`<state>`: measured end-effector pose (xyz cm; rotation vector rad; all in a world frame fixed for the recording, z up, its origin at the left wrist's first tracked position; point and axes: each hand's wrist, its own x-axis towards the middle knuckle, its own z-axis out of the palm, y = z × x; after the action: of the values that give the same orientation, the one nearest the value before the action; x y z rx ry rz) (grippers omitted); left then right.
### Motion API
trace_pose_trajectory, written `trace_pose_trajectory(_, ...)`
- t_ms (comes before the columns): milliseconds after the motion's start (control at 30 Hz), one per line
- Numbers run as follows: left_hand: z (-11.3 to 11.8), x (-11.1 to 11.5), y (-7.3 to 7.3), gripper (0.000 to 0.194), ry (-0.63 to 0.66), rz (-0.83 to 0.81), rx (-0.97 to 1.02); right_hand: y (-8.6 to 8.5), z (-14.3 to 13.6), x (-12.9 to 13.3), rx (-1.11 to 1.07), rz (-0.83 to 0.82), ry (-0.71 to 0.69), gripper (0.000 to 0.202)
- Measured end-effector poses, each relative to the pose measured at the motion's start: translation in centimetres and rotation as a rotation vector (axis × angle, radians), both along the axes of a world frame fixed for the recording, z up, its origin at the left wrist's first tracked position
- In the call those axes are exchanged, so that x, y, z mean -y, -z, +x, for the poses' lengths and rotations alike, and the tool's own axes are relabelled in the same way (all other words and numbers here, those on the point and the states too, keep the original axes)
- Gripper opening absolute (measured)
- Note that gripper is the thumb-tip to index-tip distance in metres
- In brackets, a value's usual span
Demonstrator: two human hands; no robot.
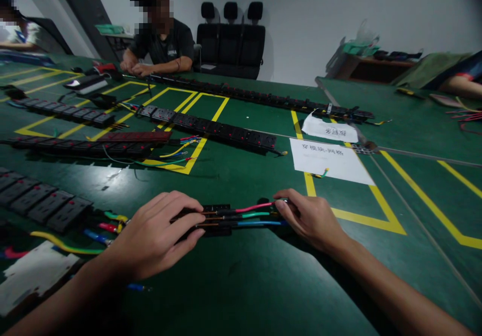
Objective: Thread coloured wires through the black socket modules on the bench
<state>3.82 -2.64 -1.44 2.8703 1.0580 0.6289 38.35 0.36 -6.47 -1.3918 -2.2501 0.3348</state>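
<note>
My left hand (169, 230) curls over a black module (220, 230) lying on the table, its fingers resting along thin copper strips (211, 219). From the module a red wire (254, 208), a green wire (256, 215) and a blue wire (259, 223) run side by side to the right. My right hand (309, 218) is closed at the far ends of these wires, thumb and forefinger together. Its fingers partly hide the ends and a dark part there. Left of my left hand lie a black socket strip (41, 200) and a yellow-green wire (68, 244).
More socket strips (211, 127) lie across the green table (263, 275), which has yellow tape outlines (361, 220). White paper labels (327, 160) lie beyond my right hand. A co-worker (161, 49) sits opposite. A crumpled white piece (33, 275) is at the lower left.
</note>
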Motion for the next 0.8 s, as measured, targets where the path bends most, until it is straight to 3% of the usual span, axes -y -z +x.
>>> trace_pose_trajectory(300, -0.28, -0.32, -0.64, 0.005, -0.015, 0.101, 0.044, -0.02, 0.02, 0.0, 0.01, 0.029, -0.021, 0.036)
trace_pose_trajectory(800, -0.14, -0.34, -0.34, 0.014, 0.059, 0.041, 0.063, 0.11, 0.03, -0.17, -0.001, 0.122, -0.077, 0.033)
